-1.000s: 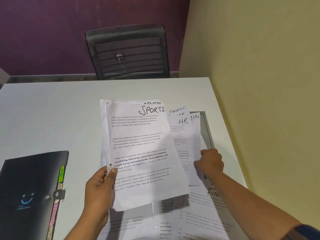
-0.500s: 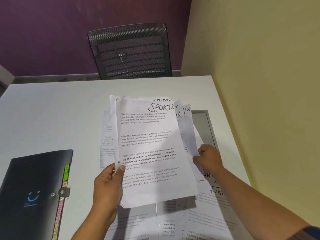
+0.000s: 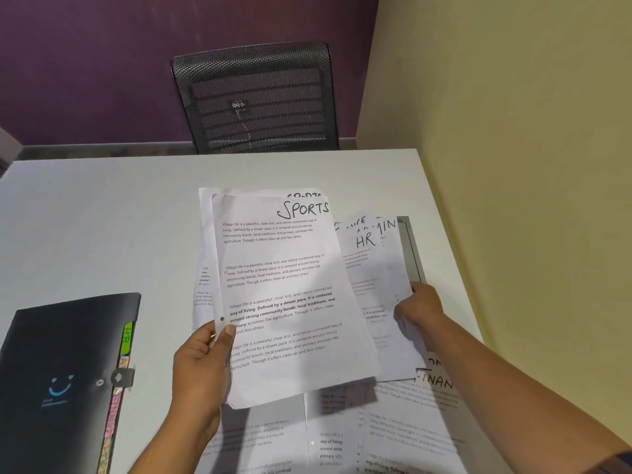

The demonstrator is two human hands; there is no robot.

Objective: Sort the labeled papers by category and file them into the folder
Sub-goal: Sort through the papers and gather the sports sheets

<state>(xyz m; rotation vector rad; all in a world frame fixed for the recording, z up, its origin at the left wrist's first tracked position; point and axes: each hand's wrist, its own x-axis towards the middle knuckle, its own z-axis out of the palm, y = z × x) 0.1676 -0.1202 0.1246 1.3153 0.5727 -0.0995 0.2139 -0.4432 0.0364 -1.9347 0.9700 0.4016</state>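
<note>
While my left hand (image 3: 201, 367) pinches the SPORTS sheets (image 3: 284, 302) over the table (image 3: 102, 217) and my right hand (image 3: 419, 316) grips the HR sheet (image 3: 372, 265), either hold may slip, mixing categories; black folder (image 3: 68, 364) lies left.

A single head-worn view looks forward and down, close over the white table (image 3: 102, 217) toward the far chair (image 3: 256, 97).

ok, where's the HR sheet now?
Head view, right of centre: the right hand grips the HR sheet, partly behind the SPORTS sheet in the left hand.
</note>
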